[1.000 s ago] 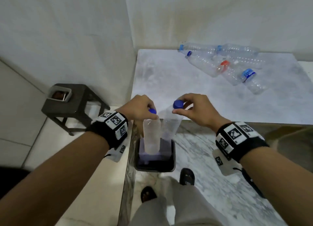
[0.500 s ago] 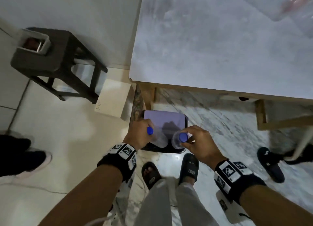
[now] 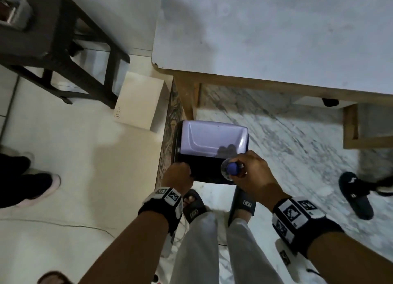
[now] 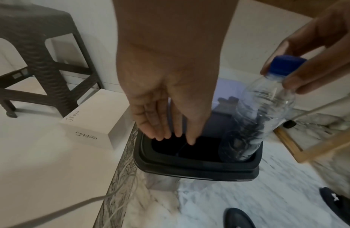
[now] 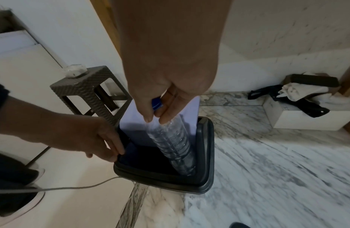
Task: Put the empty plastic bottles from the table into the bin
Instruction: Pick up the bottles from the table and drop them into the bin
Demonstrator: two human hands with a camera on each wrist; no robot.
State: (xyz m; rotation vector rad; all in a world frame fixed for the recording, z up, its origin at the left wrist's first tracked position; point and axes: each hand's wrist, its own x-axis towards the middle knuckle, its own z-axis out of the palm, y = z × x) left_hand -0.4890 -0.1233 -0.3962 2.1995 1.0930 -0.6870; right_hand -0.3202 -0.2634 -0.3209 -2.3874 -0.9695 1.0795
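A dark bin (image 3: 178, 143) with its pale lilac lid raised stands on the floor by the table leg; its rim (image 4: 189, 168) (image 5: 206, 155) shows in both wrist views. My right hand (image 3: 251, 173) (image 5: 156, 117) pinches the neck of a clear plastic bottle (image 4: 254, 121) (image 5: 174, 146) with a blue cap (image 3: 233, 169). The bottle hangs upright with its lower half inside the bin mouth. My left hand (image 3: 180, 173) (image 4: 170, 135) is empty, its straight fingers (image 5: 117, 148) over the bin's left rim. The bin's inside is dark; nothing in it can be made out.
The white table (image 3: 276, 28) on a wooden frame stands just beyond the bin. A dark plastic stool (image 3: 53, 41) and a white box (image 3: 140, 101) are to the left. My sandalled feet (image 3: 242, 203) are right behind the bin. Another sandal (image 3: 357, 194) lies at right.
Both hands came down from table height to the bin. The left hand's bottle is gone from it and out of sight. The right hand's bottle has sunk into the bin mouth.
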